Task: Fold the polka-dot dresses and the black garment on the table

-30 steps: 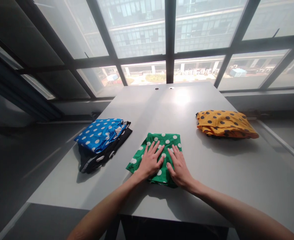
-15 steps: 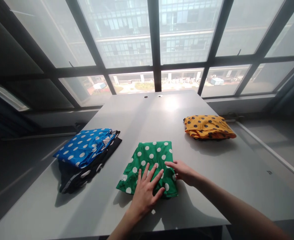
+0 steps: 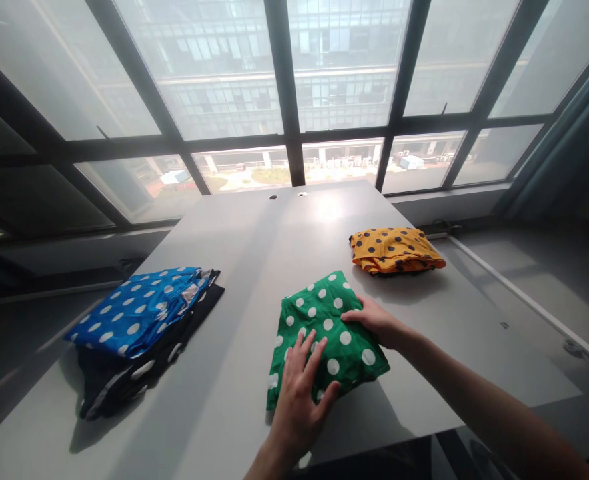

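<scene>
A folded green cloth with white polka dots (image 3: 347,338) lies near the front of the table, turned at an angle. My left hand (image 3: 301,393) rests on its lower left part, fingers stretched out and thumb apart. At the cloth's right edge, my right hand (image 3: 377,321) grips it with the thumb on top; the other fingers are largely hidden beneath or behind the edge. What kind of article the cloth is cannot be made out.
On the left of the white table (image 3: 244,267) lies a blue polka-dot folded cloth (image 3: 139,310) over black dotted fabric (image 3: 119,383). An orange folded cloth with dark dots (image 3: 397,247) sits at the right. Large windows (image 3: 334,67) stand beyond the table.
The green cloth has turned counterclockwise and moved slightly right in view, with both hands still on it. The camera view has shifted, so the other cloths appear further left.
</scene>
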{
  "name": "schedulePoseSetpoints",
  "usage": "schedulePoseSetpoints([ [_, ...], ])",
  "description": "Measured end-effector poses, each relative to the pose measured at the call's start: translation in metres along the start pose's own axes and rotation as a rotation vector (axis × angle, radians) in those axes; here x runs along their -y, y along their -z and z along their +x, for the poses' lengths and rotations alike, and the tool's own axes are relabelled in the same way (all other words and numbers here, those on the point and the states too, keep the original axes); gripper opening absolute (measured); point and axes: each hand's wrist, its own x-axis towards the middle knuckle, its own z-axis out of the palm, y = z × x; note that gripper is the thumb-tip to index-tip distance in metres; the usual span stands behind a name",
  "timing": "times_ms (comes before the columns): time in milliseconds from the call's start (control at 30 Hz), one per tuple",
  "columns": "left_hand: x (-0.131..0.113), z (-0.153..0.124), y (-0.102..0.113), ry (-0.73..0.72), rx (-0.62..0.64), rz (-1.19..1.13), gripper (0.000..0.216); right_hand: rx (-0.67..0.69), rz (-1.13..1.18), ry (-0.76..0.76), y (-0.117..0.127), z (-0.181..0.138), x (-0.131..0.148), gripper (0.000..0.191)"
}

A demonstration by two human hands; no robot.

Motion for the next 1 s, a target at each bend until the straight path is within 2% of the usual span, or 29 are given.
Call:
schedulePoseSetpoints([
  [133, 0.007, 0.010, -0.007, 0.100, -0.212, -0.124, 0.061, -0.035, -0.077, 0.011, 0.025, -0.003, 0.059, 0.057],
  [300, 0.017, 0.012, -0.020, 0.097, -0.215, -0.155, 0.059, -0.149, -0.127, 0.058, 0.060, 0.021, 0.122, 0.055],
  [367, 0.020, 0.011, -0.022, 0.124, -0.221, -0.169, 0.060, -0.137, -0.116, 0.094, 0.079, 0.032, 0.147, 0.054],
  [467, 0.025, 0.011, -0.023, 0.181, -0.242, -0.188, 0.061, -0.100, -0.094, 0.170, 0.117, 0.043, 0.185, 0.047],
  [533, 0.027, 0.011, -0.024, 0.216, -0.240, -0.199, 0.061, -0.138, -0.075, 0.203, 0.149, 0.048, 0.202, 0.030],
  [567, 0.028, 0.011, -0.025, 0.230, -0.233, -0.203, 0.061, -0.160, -0.063, 0.203, 0.166, 0.051, 0.206, 0.022],
  [600, 0.029, 0.010, -0.027, 0.242, -0.223, -0.205, 0.062, -0.175, -0.052, 0.194, 0.183, 0.054, 0.206, 0.027],
  [667, 0.031, 0.010, -0.030, 0.261, -0.204, -0.211, 0.063, -0.214, -0.038, 0.155, 0.217, 0.062, 0.195, 0.048],
  [700, 0.032, 0.011, -0.031, 0.272, -0.199, -0.215, 0.063, -0.254, -0.041, 0.122, 0.232, 0.067, 0.185, 0.050],
  [767, 0.034, 0.011, -0.033, 0.294, -0.187, -0.227, 0.063, -0.347, -0.060, 0.036, 0.257, 0.075, 0.163, 0.035],
  [833, 0.035, 0.011, -0.034, 0.305, -0.169, -0.234, 0.063, -0.408, -0.085, -0.038, 0.277, 0.081, 0.143, 0.017],
  [867, 0.035, 0.011, -0.034, 0.304, -0.158, -0.232, 0.062, -0.420, -0.097, -0.060, 0.285, 0.084, 0.136, 0.015],
  [1000, 0.038, 0.011, -0.036, 0.286, -0.139, -0.192, 0.064, -0.497, -0.159, -0.043, 0.304, 0.093, 0.128, 0.028],
])
